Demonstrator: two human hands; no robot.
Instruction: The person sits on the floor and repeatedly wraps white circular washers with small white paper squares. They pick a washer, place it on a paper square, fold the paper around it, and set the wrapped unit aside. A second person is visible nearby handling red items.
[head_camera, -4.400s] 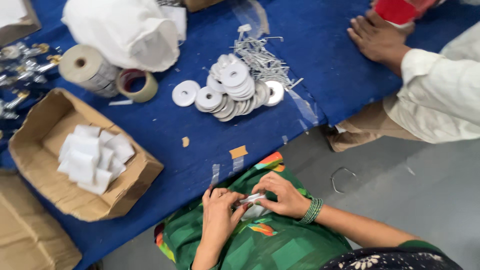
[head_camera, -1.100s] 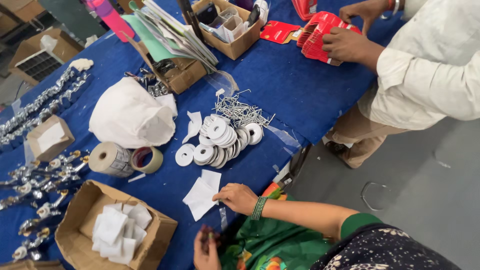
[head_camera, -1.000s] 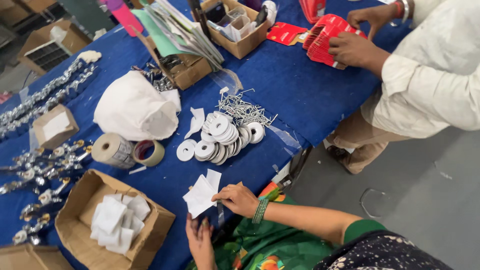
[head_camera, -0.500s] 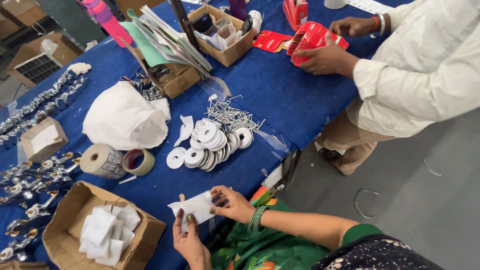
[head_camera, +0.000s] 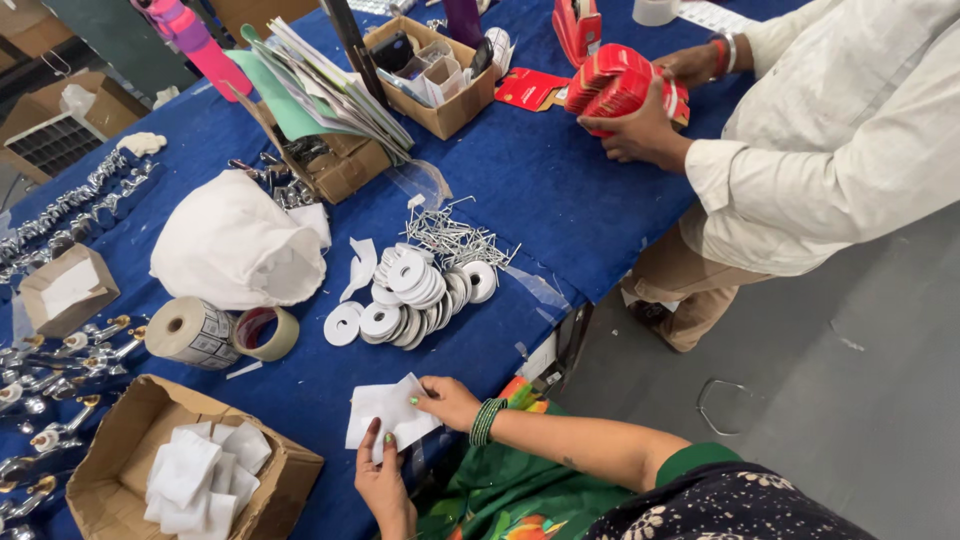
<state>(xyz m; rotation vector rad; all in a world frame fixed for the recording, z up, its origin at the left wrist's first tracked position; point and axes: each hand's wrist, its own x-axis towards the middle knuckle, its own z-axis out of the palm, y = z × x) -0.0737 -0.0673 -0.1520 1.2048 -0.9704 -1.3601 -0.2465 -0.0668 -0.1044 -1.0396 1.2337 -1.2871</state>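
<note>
A white square sheet (head_camera: 382, 412) lies at the near edge of the blue table (head_camera: 560, 190). My left hand (head_camera: 385, 482) grips its lower edge from below, thumb and fingers on the sheet. My right hand (head_camera: 450, 400), with green bangles at the wrist, pinches its right corner. Both hands are above my green-clad lap. Just beyond the sheet is a heap of white flat rings (head_camera: 415, 295), with a pile of thin metal pins (head_camera: 460, 240) behind it.
At the near left stands a cardboard box (head_camera: 120, 440) of white sheets (head_camera: 195, 475), beside two tape rolls (head_camera: 190, 330) and a white cloth bag (head_camera: 235, 250). Metal fittings (head_camera: 50, 360) line the left edge. A person in a white shirt (head_camera: 830, 140) holds red packs (head_camera: 620, 85).
My hands came up from my lap to the table. The right hand took a white sheet near the edge, the left hand joined it, and both now hold it.
</note>
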